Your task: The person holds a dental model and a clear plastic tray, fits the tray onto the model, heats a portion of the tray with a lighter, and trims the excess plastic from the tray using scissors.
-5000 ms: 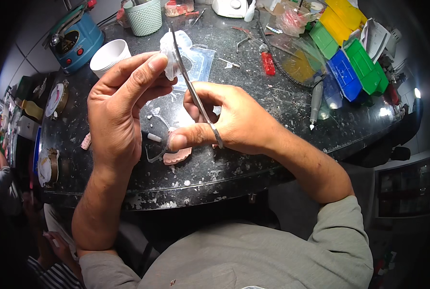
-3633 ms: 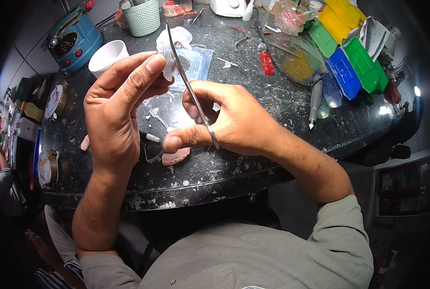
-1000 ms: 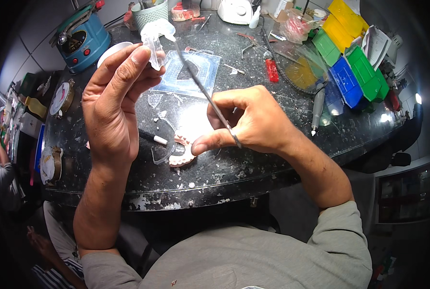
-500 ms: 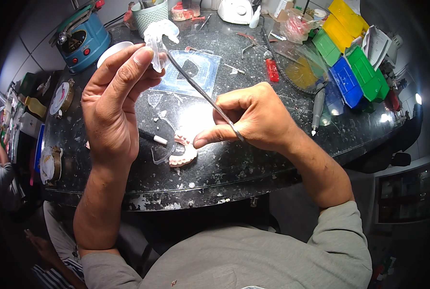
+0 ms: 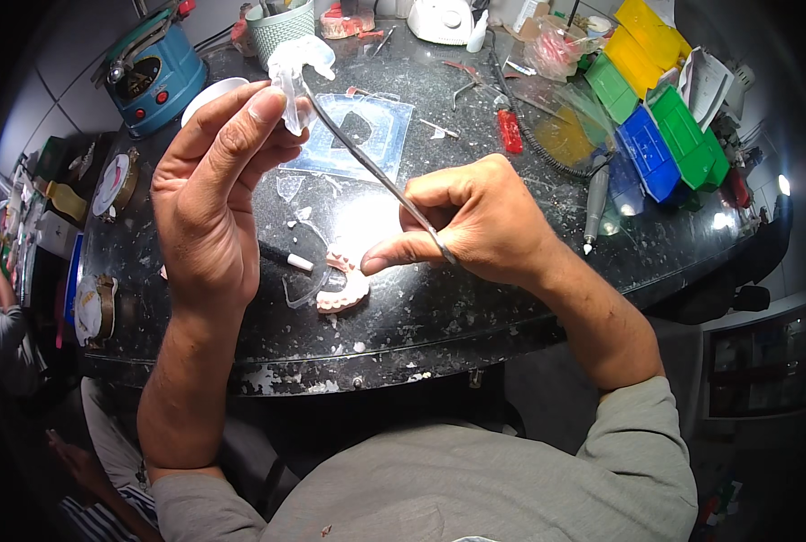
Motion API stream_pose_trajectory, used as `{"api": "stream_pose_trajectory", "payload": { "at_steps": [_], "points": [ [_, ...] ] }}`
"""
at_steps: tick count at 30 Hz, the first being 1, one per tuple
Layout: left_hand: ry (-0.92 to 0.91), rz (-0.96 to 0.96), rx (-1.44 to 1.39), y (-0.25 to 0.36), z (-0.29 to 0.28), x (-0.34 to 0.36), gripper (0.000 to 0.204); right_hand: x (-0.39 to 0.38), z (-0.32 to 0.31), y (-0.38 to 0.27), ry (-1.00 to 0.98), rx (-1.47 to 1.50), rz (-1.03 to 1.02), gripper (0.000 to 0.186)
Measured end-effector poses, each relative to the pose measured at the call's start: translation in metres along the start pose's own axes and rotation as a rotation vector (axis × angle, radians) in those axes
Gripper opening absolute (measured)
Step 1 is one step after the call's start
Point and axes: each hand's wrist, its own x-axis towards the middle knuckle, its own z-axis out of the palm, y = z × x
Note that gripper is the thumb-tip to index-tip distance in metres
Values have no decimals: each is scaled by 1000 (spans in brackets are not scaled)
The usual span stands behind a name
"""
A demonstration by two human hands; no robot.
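My left hand is raised above the dark speckled counter and pinches a clear plastic dental tray between thumb and fingertips. My right hand grips a long thin metal tool; its tip reaches up to the clear tray's lower edge. Under both hands a pink dental model lies on the counter beside a small white-tipped pen and clear plastic offcuts.
A clear plastic sheet with a cut-out lies behind the hands. A blue round machine, a white cup and a green holder stand at the back left. Coloured bins and a red-handled tool are at the right.
My left hand has lifted the clear tray higher and farther from me. The right hand has slid right and lower, so the metal tool now slants up to the tray.
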Motion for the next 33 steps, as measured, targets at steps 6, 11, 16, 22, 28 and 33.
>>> {"api": "stream_pose_trajectory", "payload": {
  "at_steps": [6,11,16,22,28,33],
  "points": [
    [-9,4,-15,0,0,0,23,0,-1,-2,-4,-9,-18,48],
    [-13,1,-31,0,-1,0,23,-1,2,-3,29,24,-32,49],
    [5,-7,-42,0,0,0,24,-2,4,3,53,107,-10,52],
    [3,-12,-18,0,-1,-1,23,2,6,7,255,-343,-162,56],
    [-37,-8,-6,-5,1,-3,23,3,5,10,370,99,-212,36],
    [-84,-149,-102,-15,10,-12,25,8,11,3,439,330,-287,28]
  ]
}}
